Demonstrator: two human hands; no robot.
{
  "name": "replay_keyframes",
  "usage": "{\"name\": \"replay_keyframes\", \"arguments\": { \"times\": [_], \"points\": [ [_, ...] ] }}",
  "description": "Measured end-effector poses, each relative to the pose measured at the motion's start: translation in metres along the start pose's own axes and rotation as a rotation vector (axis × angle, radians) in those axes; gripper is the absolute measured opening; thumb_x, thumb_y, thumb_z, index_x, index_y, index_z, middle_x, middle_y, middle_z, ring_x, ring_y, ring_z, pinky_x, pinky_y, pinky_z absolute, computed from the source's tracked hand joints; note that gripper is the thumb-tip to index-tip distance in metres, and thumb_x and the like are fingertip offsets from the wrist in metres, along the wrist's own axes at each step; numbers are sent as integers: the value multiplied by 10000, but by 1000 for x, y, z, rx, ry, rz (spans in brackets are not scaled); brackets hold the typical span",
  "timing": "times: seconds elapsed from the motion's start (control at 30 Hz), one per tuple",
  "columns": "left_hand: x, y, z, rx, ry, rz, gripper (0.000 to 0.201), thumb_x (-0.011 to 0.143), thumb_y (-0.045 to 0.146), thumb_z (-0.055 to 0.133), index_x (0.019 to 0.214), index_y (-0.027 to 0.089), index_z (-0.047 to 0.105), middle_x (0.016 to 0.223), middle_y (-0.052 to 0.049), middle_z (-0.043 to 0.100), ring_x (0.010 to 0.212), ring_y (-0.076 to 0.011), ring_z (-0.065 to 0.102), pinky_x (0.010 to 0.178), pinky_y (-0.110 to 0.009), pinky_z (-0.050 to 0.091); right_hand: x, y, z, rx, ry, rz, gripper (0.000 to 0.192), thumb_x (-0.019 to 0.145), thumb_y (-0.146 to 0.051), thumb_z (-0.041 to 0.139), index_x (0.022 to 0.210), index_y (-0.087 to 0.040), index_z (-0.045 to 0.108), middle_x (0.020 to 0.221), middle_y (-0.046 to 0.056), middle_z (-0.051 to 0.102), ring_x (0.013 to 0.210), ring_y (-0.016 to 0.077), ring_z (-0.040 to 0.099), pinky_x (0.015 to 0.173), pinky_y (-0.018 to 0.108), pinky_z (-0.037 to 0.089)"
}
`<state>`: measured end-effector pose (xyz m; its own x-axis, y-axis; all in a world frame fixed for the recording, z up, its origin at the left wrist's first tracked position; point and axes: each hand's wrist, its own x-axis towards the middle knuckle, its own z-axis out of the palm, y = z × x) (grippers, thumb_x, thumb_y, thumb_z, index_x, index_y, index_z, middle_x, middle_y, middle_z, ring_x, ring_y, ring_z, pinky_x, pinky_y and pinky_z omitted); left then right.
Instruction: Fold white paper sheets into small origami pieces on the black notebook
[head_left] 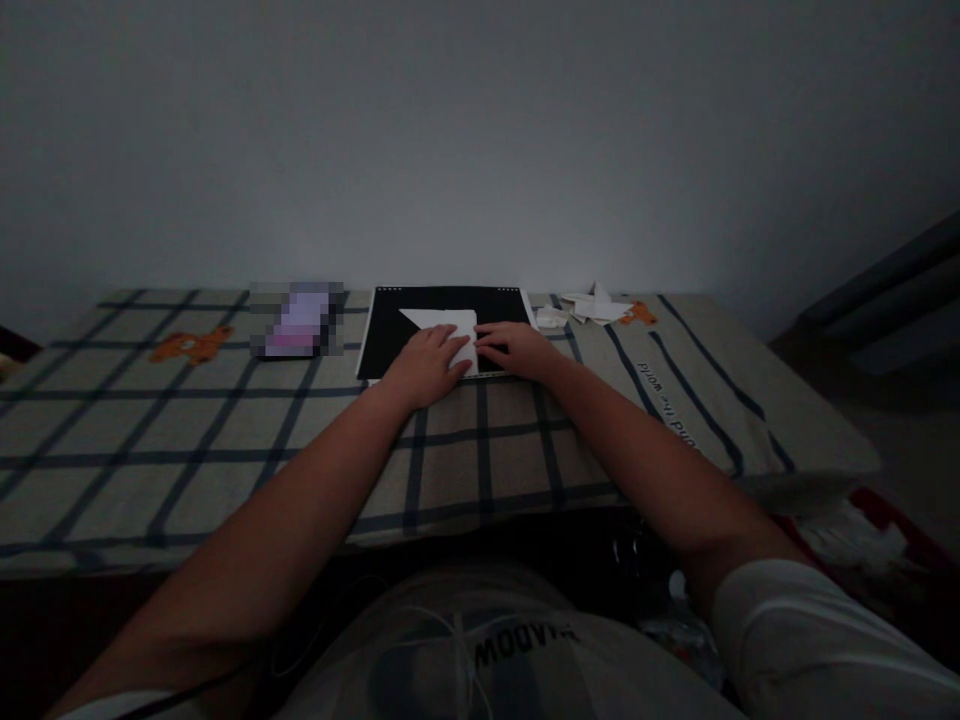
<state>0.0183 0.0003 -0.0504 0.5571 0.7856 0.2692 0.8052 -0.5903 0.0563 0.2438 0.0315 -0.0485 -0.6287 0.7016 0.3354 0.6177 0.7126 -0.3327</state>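
From the head camera, looking down along both forearms, the room is dim and the surface is covered by a checked cloth (225, 440) with orange bear prints. Near the far edge lies a black board (390, 330), and on it sits a white sheet of paper (442, 322), partly folded so that one corner runs out to a point on the left.

The left hand (426, 365) lies flat on the near part of the paper, fingers spread a little and pressing down, gripping nothing. The right hand (517, 348) rests just beside it, fingertips touching the paper's right edge, also flat and not closed around anything.

To my eye the fold is being pressed. Doing it well would mean one hand pinning the sheet against the board while the other runs firmly along the crease, edges kept matched so the point stays sharp.

Beyond the board on the right lie some folded paper pieces (596, 305), well apart from the hands. A blurred purple object (298, 320) sits left of the board.
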Motion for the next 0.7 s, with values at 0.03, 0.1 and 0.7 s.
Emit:
{"name": "replay_keyframes", "arguments": {
  "times": [0.03,0.1,0.7],
  "points": [
    [0,0,0,0,-1,0,536,1030,424,405,1450,129,559,1538,-188,490,1423,-330,446,1201,-501,331,0,-1,-1,-15,0,-13,264,970,-272,584,1122,-242,798,1345,73,702,1258,252,637,1099,464,472],
    [0,0,-1,3,-6,2,539,1031,426,403,1451,128,561,1540,-187,489,1424,-331,446,1205,-494,326,-1,-3,-2,-34,0,-40,260,975,-278,577,1089,-232,806,1285,79,732,1226,254,647,1076,460,484],
    [1,-1,1,13,-6,8,537,1034,418,401,1451,116,555,1542,-183,491,1438,-326,439,1212,-490,330,2,2,-3,21,4,-93,228,940,-202,607,1043,-198,811,1167,110,753,1121,248,665,1026,456,497]
  ]
}}
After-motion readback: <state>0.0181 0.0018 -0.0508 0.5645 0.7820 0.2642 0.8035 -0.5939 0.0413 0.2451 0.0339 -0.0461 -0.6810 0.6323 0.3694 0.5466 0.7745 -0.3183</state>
